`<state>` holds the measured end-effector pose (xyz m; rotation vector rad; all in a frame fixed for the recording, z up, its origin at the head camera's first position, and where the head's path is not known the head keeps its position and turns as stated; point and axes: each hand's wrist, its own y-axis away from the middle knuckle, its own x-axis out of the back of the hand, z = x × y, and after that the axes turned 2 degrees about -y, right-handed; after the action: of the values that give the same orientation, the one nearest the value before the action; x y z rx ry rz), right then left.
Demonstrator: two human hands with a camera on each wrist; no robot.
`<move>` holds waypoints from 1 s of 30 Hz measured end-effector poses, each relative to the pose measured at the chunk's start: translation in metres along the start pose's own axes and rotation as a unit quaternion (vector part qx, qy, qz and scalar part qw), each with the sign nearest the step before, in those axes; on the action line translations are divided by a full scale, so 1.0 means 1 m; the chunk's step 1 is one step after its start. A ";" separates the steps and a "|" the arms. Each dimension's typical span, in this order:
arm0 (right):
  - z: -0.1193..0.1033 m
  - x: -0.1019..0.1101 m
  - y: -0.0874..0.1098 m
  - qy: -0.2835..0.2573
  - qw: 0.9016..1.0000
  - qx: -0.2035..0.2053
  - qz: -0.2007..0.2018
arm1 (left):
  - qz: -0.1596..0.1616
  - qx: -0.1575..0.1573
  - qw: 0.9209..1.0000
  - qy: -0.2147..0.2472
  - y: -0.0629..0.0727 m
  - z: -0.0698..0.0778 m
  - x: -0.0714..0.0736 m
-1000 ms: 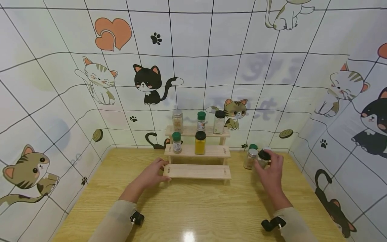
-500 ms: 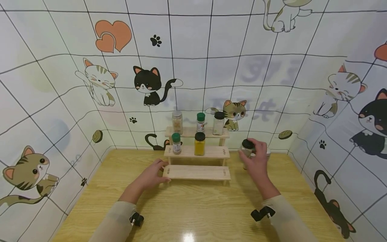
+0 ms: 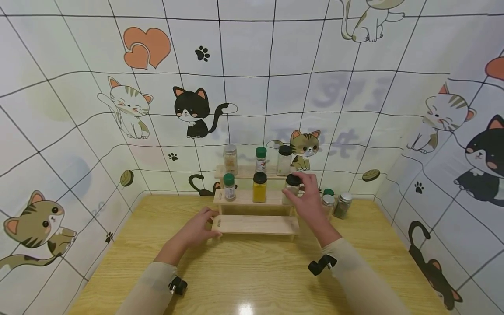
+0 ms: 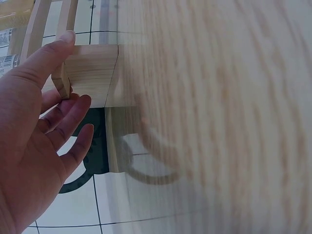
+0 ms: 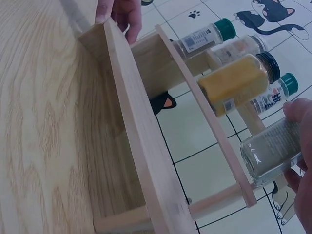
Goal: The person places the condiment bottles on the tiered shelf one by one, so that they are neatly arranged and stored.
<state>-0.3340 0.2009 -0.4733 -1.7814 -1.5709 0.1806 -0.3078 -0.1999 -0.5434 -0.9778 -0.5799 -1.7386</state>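
Observation:
A three-step wooden spice rack (image 3: 256,224) stands against the back wall. My left hand (image 3: 198,227) grips the left end of its lowest step, thumb on top and fingers beneath in the left wrist view. By its upper part, my right hand (image 3: 309,203) holds a clear glass spice jar (image 5: 273,148) with a black lid (image 3: 292,180). That jar is at the right end of the middle step; whether its base touches the wood I cannot tell. Left of it on this step are a yellow-filled jar (image 3: 259,188) and a green-capped jar (image 3: 229,187).
The top step bears a silver-lidded jar (image 3: 230,160), a green-capped jar (image 3: 261,160) and a black-lidded jar (image 3: 284,161). On the table (image 3: 244,271) right of the rack stand a dark-filled jar (image 3: 343,205), a silver-lidded jar (image 3: 328,202) and a green-capped one (image 3: 328,192) behind.
My right hand has carried the black-lidded jar leftward from the group on the table to the right end of the middle step. The left hand has stayed on the rack.

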 end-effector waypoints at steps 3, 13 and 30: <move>-0.002 -0.007 -0.005 -0.004 1.000 -0.004 -0.009 | 0.000 -0.001 1.000 0.000 0.000 0.000 0.001; -0.002 -0.018 -0.010 0.002 1.000 -0.006 -0.016 | 0.004 0.003 1.000 0.005 -0.002 -0.002 -0.002; 0.008 -0.025 -0.007 -0.001 1.000 -0.003 -0.015 | 0.000 0.004 1.000 0.015 -0.001 0.000 0.001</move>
<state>-0.3506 0.1813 -0.4837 -1.7615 -1.6014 0.1635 -0.3093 -0.2001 -0.5431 -0.9446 -0.5683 -1.7468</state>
